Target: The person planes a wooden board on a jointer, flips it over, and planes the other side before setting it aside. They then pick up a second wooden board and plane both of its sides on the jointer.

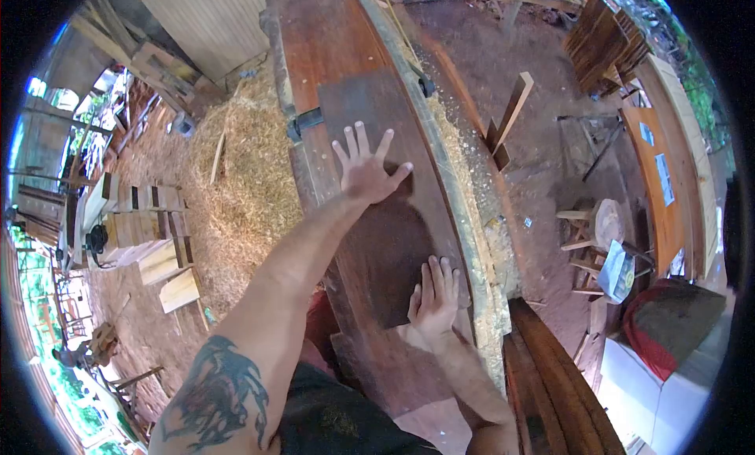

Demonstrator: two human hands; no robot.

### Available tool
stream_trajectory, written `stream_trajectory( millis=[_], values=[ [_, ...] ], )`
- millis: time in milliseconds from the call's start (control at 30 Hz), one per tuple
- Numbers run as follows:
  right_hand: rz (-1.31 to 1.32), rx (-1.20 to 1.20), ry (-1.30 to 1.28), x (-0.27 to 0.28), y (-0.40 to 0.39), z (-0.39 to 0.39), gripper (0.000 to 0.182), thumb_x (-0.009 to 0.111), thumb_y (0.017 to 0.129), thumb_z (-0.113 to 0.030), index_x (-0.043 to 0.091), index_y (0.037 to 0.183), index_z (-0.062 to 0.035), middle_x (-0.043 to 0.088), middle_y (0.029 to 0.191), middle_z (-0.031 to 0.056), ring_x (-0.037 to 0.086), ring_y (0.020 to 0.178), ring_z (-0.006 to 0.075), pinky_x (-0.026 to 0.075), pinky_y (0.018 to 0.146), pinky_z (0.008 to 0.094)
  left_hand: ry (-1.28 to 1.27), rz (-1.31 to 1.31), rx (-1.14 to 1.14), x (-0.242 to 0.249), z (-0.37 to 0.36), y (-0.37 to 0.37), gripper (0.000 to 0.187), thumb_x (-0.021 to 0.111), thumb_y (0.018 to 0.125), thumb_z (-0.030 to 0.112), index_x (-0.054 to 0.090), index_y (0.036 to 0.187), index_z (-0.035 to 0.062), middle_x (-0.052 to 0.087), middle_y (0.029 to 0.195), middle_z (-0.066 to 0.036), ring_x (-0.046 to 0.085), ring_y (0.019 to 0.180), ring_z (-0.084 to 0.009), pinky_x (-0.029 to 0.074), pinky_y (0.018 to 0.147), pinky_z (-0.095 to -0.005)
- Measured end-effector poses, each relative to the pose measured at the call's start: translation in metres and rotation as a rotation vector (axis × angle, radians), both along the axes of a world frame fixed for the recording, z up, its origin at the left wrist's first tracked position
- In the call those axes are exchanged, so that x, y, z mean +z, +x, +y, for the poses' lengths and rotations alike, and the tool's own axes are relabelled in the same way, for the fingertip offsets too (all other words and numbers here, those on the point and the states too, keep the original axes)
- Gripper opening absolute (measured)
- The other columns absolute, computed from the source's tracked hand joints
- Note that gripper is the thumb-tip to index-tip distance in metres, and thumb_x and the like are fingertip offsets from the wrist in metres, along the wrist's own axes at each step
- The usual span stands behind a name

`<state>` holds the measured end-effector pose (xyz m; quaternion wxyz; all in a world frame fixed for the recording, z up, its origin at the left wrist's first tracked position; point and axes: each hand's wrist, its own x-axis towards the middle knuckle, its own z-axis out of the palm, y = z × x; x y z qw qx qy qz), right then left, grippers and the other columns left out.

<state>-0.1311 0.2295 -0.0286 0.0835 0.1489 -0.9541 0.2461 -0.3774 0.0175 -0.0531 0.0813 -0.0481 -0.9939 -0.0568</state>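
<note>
A long, dark reddish-brown wooden board [385, 254] lies lengthwise on a workbench [472, 254] in front of me. My left hand [366, 168] rests on the board's upper part with its fingers spread, holding nothing. Lower down, near the board's right edge, my right hand [434, 298] lies with its palm side down on the surface, its fingers stretched out and the thumb a little apart. A black clamp-like piece [304, 123] sits at the bench's left edge, up and left of my left hand.
Wood shavings [248, 156] are heaped left of the bench. Stacked timber blocks [149, 223] stand farther left. Dark planks [550, 384] lie at the lower right. An upright offcut [511, 113], a stool [607, 223] and a white box [641, 388] are on the right.
</note>
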Motion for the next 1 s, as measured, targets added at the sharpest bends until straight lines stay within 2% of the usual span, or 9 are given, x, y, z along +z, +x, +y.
stream_trajectory(
  millis=[200, 500, 800, 1000],
  values=[
    [0.003, -0.031, -0.001, -0.007, -0.029, -0.014, 0.056, 0.064, 0.093, -0.024, 0.060, 0.141, 0.0066, 0.051, 0.155, 0.0239, 0.044, 0.146, 0.0475, 0.032, 0.121, 0.0668, 0.034, 0.014, 0.001, -0.002, -0.014, -0.028, 0.090, 0.057, 0.093, 0.078, 0.041, 0.165, 0.0243, 0.021, 0.167, -0.040, 0.017, 0.156, -0.0613, 0.011, 0.120, -0.0800],
    [-0.078, -0.054, 0.062, -0.008, -0.079, -0.041, 0.065, 0.065, 0.092, -0.030, 0.054, 0.147, 0.0030, 0.046, 0.158, 0.0190, 0.039, 0.149, 0.0435, 0.027, 0.124, 0.0642, 0.004, -0.020, 0.013, -0.006, -0.038, -0.078, 0.093, 0.052, 0.094, 0.081, 0.035, 0.167, 0.0256, 0.016, 0.170, -0.039, 0.012, 0.158, -0.0580, 0.007, 0.121, -0.0785],
    [-0.057, -0.044, 0.126, -0.014, -0.132, -0.066, 0.072, 0.065, 0.091, -0.035, 0.050, 0.151, 0.0026, 0.043, 0.161, 0.0194, 0.038, 0.149, 0.0441, 0.027, 0.123, 0.0643, -0.014, -0.130, 0.057, 0.002, -0.059, -0.131, 0.096, 0.046, 0.094, 0.084, 0.030, 0.169, 0.0272, 0.011, 0.173, -0.035, 0.006, 0.161, -0.0546, 0.002, 0.123, -0.0770],
    [-0.075, -0.042, 0.156, -0.012, -0.163, -0.082, 0.074, 0.063, 0.093, -0.037, 0.048, 0.152, 0.0036, 0.038, 0.165, 0.0240, 0.036, 0.150, 0.0459, 0.025, 0.124, 0.0641, -0.041, -0.127, 0.056, -0.007, -0.073, -0.162, 0.099, 0.039, 0.093, 0.089, 0.028, 0.170, 0.0281, 0.012, 0.173, -0.034, 0.007, 0.161, -0.0541, 0.002, 0.123, -0.0769]
  ],
)
